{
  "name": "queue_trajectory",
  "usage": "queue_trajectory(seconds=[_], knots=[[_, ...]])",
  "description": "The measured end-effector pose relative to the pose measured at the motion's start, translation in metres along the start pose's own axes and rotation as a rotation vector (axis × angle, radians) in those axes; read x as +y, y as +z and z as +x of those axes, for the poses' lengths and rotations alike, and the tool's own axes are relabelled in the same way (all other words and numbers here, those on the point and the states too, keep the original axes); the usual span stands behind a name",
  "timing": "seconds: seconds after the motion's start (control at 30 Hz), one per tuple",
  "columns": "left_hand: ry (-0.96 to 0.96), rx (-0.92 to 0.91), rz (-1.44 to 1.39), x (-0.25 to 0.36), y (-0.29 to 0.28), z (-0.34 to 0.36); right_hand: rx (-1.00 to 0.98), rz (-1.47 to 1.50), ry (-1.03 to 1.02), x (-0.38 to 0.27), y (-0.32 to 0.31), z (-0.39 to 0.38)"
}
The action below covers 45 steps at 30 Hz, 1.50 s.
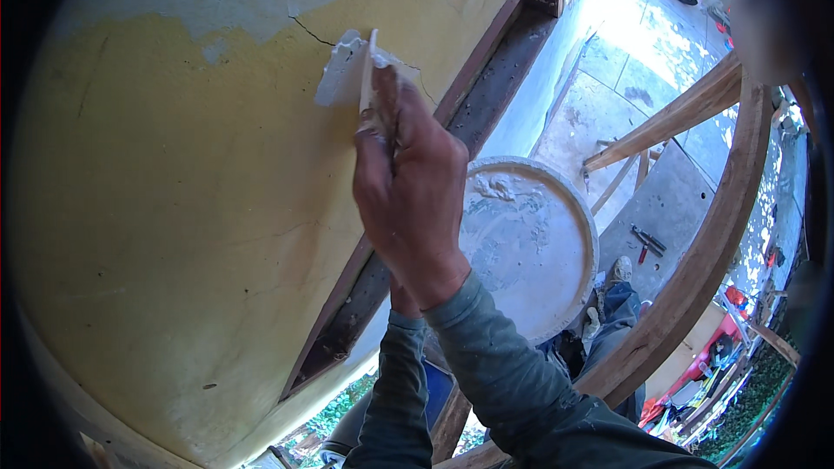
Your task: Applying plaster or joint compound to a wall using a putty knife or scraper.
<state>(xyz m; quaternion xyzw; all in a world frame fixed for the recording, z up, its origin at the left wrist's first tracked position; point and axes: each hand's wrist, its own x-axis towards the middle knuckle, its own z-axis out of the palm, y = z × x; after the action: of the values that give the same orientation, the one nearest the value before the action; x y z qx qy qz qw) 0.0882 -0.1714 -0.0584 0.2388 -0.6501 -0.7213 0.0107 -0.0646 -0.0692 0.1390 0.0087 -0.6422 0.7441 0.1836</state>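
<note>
One scraper [367,74] in closed right grip [413,182], left grip [401,299] hidden, can't tell, round tray [589,227] beside, wooden beam [731,200] rightward

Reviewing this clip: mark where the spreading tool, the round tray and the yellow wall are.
Spreading tool [367,74]: head view, on its pale, narrow edge.
Round tray [591,243]: head view, on its right-hand rim.
Yellow wall [191,234]: head view, on its middle.

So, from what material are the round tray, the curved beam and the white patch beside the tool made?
Tray: perhaps plastic or coated metal; its pale, dull, smeared surface and raised rim leave it open.
Beam: wood, seemingly unvarnished, going by its brown, streaky surface.
Patch: probably plaster or filler, a smooth white layer spread over the yellow wall.
</note>
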Motion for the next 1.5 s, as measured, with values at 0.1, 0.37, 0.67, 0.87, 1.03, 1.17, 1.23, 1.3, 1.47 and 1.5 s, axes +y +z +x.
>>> queue_trajectory(seconds=[0.1,0.37,0.67,0.87,1.03,1.17,1.23,1.3,1.47,1.5], knots=[[-0.05,0.019,0.08,0.01,0.011,0.011,-0.105,-0.107,-0.106,-0.009,0.005,-0.009],[-0.189,0.055,0.283,0.029,0.022,0.004,-0.241,0.039,-0.23,0.017,-0.027,-0.031],[-0.345,0.098,0.487,0.038,0.043,-0.014,0.158,-0.184,-0.45,0.028,0.04,0.01],[-1.278,-0.268,0.204,-0.021,-0.048,0.009,-0.076,-0.271,-0.375,0.016,0.037,-0.04],[-0.737,-0.116,0.117,-0.015,0.0,0.001,-0.192,-0.197,-0.429,0.037,-0.01,-0.059],[-0.305,0.025,0.047,-0.002,0.026,-0.024,0.087,-0.201,-0.456,0.032,-0.005,0.001],[-0.075,0.1,0.015,0.01,0.031,-0.04,0.153,-0.165,-0.499,0.03,0.003,0.036],[-0.059,0.038,-0.02,0.01,0.027,-0.035,0.144,-0.146,-0.737,0.027,0.007,0.06],[-0.083,-0.034,-0.112,0.013,0.032,-0.036,-0.134,-0.25,-0.866,0.046,-0.01,0.062],[-0.081,-0.025,-0.124,0.01,0.036,-0.035,-0.181,-0.301,-0.901,0.06,-0.019,0.06]])
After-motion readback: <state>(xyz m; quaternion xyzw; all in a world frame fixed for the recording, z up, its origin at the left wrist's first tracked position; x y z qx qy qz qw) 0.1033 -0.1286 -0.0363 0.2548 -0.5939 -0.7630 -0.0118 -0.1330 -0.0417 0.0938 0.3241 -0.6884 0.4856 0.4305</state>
